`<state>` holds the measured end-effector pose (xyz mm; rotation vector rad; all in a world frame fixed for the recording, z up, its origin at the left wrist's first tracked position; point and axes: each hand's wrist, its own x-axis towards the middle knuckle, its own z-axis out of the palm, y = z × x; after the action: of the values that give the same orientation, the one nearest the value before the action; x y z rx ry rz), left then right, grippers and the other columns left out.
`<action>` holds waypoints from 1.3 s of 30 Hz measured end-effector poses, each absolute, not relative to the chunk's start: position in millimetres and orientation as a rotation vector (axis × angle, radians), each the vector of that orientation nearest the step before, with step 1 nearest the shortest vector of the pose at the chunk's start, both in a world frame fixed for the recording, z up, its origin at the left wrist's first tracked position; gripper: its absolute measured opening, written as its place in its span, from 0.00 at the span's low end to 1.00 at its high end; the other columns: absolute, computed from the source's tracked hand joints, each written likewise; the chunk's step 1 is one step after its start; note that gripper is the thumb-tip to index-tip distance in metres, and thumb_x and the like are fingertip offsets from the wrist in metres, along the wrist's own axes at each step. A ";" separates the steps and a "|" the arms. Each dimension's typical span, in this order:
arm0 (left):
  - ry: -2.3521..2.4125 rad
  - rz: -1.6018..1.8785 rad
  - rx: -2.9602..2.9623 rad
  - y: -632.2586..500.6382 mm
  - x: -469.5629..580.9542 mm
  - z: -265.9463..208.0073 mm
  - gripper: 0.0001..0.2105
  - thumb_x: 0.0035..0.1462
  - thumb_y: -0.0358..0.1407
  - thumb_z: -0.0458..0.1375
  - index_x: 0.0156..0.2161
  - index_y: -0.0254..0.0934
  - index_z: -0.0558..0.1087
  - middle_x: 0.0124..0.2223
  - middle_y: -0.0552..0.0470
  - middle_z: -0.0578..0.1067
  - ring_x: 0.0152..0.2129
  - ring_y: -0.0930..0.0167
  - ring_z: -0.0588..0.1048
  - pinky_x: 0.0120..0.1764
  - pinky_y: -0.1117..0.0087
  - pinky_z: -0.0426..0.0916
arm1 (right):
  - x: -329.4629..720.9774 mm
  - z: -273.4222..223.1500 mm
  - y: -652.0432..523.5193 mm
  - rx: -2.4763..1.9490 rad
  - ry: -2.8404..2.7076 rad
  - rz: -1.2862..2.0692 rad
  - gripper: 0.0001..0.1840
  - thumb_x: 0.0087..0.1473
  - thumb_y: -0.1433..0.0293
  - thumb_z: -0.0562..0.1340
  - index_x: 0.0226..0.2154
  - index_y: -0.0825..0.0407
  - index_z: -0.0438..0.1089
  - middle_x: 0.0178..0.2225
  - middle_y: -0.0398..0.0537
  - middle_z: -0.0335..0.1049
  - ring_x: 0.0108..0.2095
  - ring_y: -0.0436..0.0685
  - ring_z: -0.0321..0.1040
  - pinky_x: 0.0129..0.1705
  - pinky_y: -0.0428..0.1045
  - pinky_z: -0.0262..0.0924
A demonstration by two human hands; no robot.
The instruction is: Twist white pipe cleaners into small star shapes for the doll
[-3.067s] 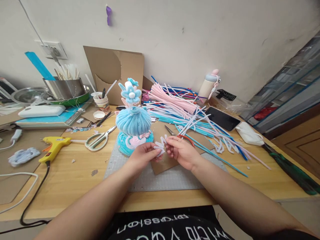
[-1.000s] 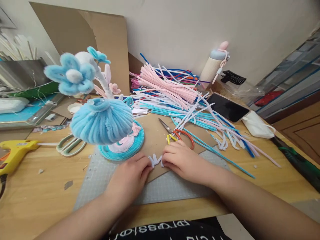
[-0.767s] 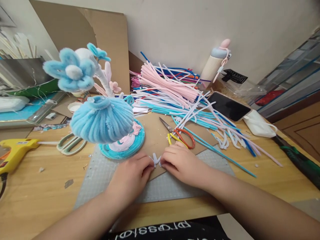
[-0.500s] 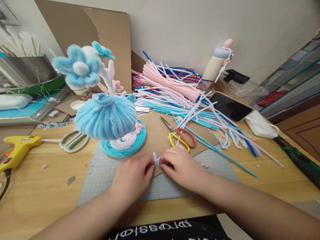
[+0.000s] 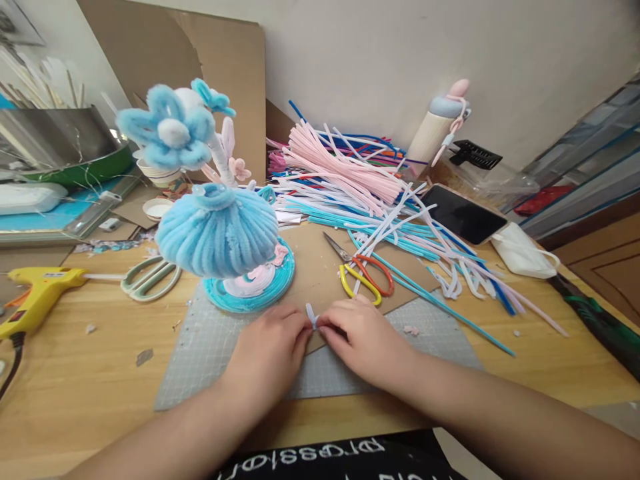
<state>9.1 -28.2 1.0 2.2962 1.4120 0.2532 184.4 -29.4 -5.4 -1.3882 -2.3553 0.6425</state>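
the left hand (image 5: 273, 343) and right hand (image 5: 367, 335) are drawing closer, their fingers (image 5: 330, 319) pinching the pale strip (image 5: 311, 313) and apparently squeezing its folds tighter.

Left hand (image 5: 273, 343) now nearer right hand (image 5: 366, 339)

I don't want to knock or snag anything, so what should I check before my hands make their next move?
1. Left hand pinching the pale strip: ok.
2. Right hand pinching the strip from the other side: ok.
3. Folds of the strip lined up: cannot tell; fingers hide most of it.
4. Scissors aimed safely: ok; the blades point away from both hands, over the cardboard.
5. Room around the right hand: not ok; the scissors' yellow handle lies just beyond its knuckles.
6. Glue gun cool: cannot tell; it is well to the left, but nothing shows its heat.
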 end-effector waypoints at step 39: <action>1.434 0.524 2.074 -26.8 6.5 2.9 0.06 0.58 0.35 0.51 0.35 0.38 0.70 0.32 0.52 0.74 0.31 0.69 0.71 0.34 0.67 0.63 | 187.7 -0.2 -33.0 -1.497 -2.133 0.694 0.04 0.52 0.74 0.58 0.27 0.52 0.65 0.26 0.41 0.67 0.28 0.50 0.63 0.30 0.46 0.53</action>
<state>6.5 -26.8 2.9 2.0741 1.4336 0.5244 187.7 -33.0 -0.2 -1.4975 -2.1331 0.6938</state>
